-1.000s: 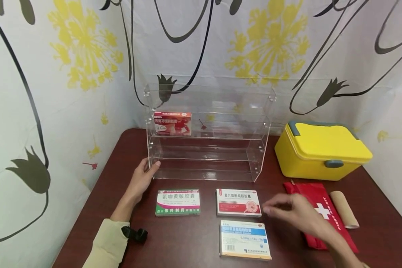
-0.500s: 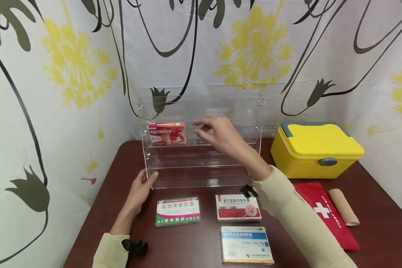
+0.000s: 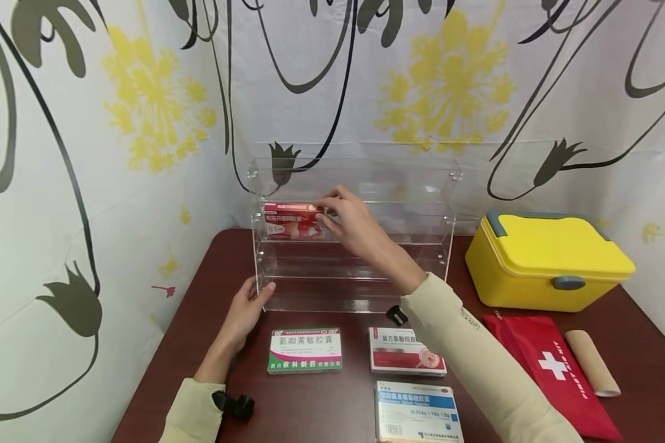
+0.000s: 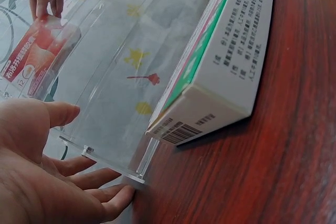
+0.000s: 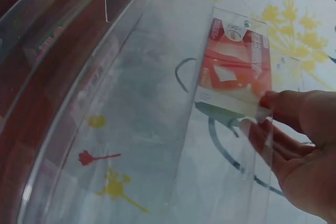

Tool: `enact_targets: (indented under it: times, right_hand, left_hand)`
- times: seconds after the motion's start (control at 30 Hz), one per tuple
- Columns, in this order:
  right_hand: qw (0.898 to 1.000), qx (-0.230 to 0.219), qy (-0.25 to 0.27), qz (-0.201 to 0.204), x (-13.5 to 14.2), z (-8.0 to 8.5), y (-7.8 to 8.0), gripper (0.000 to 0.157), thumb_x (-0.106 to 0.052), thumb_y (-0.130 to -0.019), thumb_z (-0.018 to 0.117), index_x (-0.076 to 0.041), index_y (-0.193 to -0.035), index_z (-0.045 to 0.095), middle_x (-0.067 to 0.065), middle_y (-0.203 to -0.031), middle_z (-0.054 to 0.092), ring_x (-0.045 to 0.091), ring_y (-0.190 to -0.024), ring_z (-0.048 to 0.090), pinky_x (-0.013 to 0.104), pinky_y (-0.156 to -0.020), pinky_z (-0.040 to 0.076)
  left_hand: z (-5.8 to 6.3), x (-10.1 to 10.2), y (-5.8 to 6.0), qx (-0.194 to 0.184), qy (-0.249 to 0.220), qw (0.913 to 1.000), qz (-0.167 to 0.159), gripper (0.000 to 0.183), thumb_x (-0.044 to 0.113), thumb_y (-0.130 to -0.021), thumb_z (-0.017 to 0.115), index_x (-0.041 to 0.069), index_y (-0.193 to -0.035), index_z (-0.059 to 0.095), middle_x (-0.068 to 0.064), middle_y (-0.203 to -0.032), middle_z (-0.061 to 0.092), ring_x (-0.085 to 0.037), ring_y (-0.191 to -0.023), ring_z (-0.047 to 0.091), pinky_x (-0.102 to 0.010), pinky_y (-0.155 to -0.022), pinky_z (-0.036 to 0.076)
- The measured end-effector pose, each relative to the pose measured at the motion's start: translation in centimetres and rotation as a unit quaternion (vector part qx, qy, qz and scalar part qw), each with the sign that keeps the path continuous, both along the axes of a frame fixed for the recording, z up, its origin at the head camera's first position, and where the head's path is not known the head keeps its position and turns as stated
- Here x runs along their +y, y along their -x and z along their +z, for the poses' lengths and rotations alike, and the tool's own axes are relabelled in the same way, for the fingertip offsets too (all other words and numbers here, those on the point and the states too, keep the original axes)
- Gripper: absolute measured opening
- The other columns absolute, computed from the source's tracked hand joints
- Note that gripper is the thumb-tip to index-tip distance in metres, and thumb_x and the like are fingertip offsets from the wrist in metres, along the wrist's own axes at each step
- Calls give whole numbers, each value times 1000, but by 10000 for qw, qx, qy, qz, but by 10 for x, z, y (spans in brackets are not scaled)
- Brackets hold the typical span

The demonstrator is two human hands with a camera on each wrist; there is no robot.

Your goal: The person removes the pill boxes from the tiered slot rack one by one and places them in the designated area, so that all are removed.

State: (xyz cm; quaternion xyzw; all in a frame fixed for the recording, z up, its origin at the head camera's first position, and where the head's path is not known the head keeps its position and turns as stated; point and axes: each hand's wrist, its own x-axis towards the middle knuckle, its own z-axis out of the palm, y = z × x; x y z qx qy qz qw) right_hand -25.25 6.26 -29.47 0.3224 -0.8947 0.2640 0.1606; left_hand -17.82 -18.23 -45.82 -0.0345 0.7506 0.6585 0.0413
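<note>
A clear acrylic tiered rack (image 3: 354, 304) stands on the dark wooden table. My left hand (image 3: 245, 312) grips its left side panel, thumb in front and fingers outside, also visible in the left wrist view. On an upper tier at the left sits a red medicine box (image 3: 288, 223). My right hand (image 3: 353, 223) pinches that box's right end between thumb and fingers; the right wrist view shows the red box (image 5: 236, 64) behind the clear front edge. Below the rack lie a green-and-white medicine box (image 3: 305, 351), a red-and-white one (image 3: 396, 352) and a blue-and-white one (image 3: 415, 411).
To the right of the rack is a yellow lidded case (image 3: 548, 264) with a grey latch. In front of it lie a red first aid pouch (image 3: 568, 387) and a cardboard tube (image 3: 593, 363). Patterned fabric (image 3: 332, 111) hangs behind the table.
My right hand has risen from beside the red-and-white box to the upper tier and taken hold of the red box's right end. The left hand keeps its grip on the rack.
</note>
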Motion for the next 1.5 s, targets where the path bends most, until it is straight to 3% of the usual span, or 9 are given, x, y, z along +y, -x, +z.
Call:
enact_targets:
  times: [0.17, 0.3, 0.4, 0.53, 0.67, 0.93, 1.2, 1.5]
  right_hand:
    - [9971, -230, 710, 169, 3, -2, 6, 21, -13, -93, 69, -4, -112, 72, 7, -111, 65, 16, -92, 66, 25, -81, 53]
    - [9944, -479, 930, 167, 4, 0, 8, 20, -14, -92, 70, -6, -111, 74, 5, -109, 67, 14, -90, 66, 24, -78, 53]
    - [9898, -830, 1154, 132, 4, 3, 8, 19, -14, -92, 70, -6, -109, 74, 5, -106, 69, 15, -87, 68, 23, -76, 54]
    - [9823, -1302, 1350, 5, 3, 10, 10, 17, -16, -92, 70, -8, -106, 76, 4, -98, 72, 12, -82, 69, 26, -71, 55]
    - [9784, -1494, 1427, -40, 4, 12, 11, 15, -16, -92, 71, -10, -104, 76, 1, -94, 73, 9, -79, 69, 28, -68, 55]
    - [9781, -1371, 1565, 15, 7, 11, 10, 14, -14, -91, 72, -8, -103, 76, 2, -91, 73, 11, -81, 70, 28, -69, 56]
    - [9764, -1160, 1819, 25, 13, 19, 11, 13, -13, -90, 73, -6, -101, 76, 5, -86, 74, 14, -72, 70, 31, -58, 56]
    - [9830, -462, 1774, 86, 15, 55, 5, 14, -17, -89, 75, -10, -101, 77, -1, -89, 74, 8, -77, 70, 25, -68, 55]
  left_hand:
    - [7, 0, 0, -31, 87, 9999, -74, 59, 35, -100, 57, 7, -148, 34, -14, -143, 48, -29, -131, 45, -48, -108, 35]
    - [24, 2, -6, -66, 110, 9998, -164, 60, 31, -102, 55, 2, -149, 32, -18, -145, 45, -31, -133, 42, -48, -108, 35]
    - [35, 4, -11, -48, 126, 9997, -195, 59, 30, -102, 54, 0, -148, 31, -20, -146, 44, -32, -133, 43, -47, -109, 34]
    - [40, 4, -13, -33, 110, 9998, -175, 59, 30, -102, 54, 0, -148, 32, -19, -144, 46, -31, -131, 44, -47, -109, 34]
    - [32, 2, -7, -71, 128, 9998, -136, 59, 30, -102, 55, 2, -149, 32, -18, -143, 48, -31, -130, 46, -47, -108, 36]
    - [5, -1, 3, 10, 82, 9999, -68, 59, 37, -100, 58, 9, -147, 36, -12, -143, 48, -28, -131, 46, -46, -108, 35]
    - [3, 1, 1, 106, 210, 9997, 16, 60, 40, -98, 59, 10, -146, 37, -11, -143, 49, -27, -130, 46, -44, -108, 36]
    - [1, -3, 3, 70, 230, 9997, -4, 62, 39, -99, 58, 8, -148, 35, -12, -147, 45, -27, -134, 43, -44, -109, 33]
